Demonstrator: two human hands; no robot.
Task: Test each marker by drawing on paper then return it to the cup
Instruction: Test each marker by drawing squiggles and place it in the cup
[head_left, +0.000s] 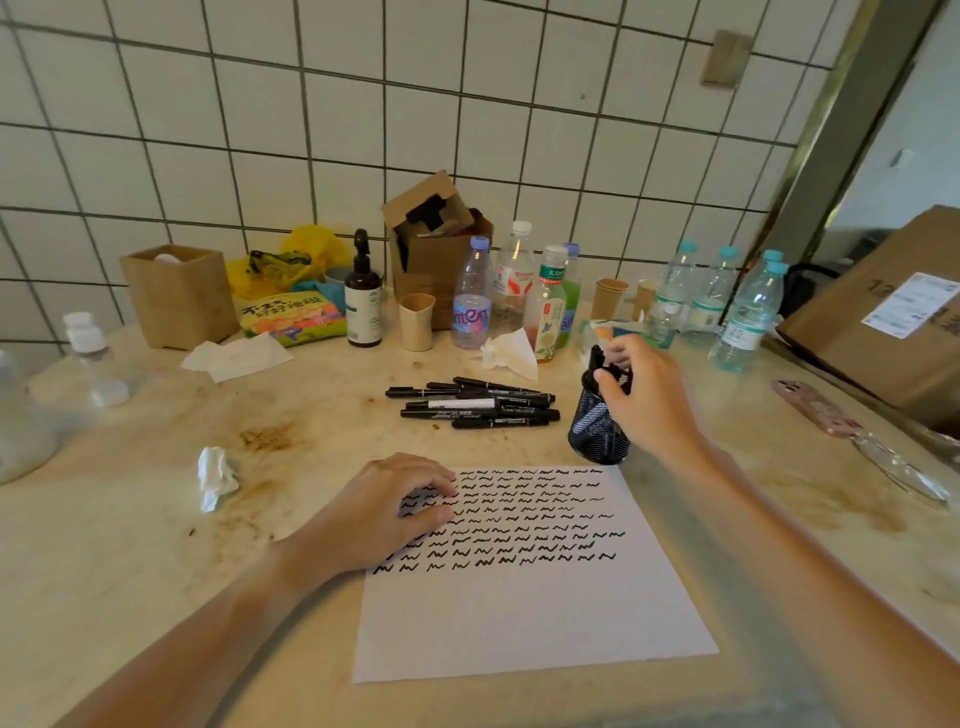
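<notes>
Behind loose markers (472, 402), a bottle (471, 301) reads "anten".

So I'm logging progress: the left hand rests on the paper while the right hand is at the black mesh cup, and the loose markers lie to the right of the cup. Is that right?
Not quite. The head view shows the loose markers lying left of the black mesh cup, not right. The rest holds: the left hand rests on the paper, the right hand at the cup.

Soft, even daylight fills the scene, brightest at the upper right. Shadows under the hands are faint and diffuse. The tiled wall (363, 104) bows outward from wide-angle distortion, strongest at the edges. The right hand (644, 395) is slightly motion-blurred; the corners look soft. No harsh glare.
</notes>
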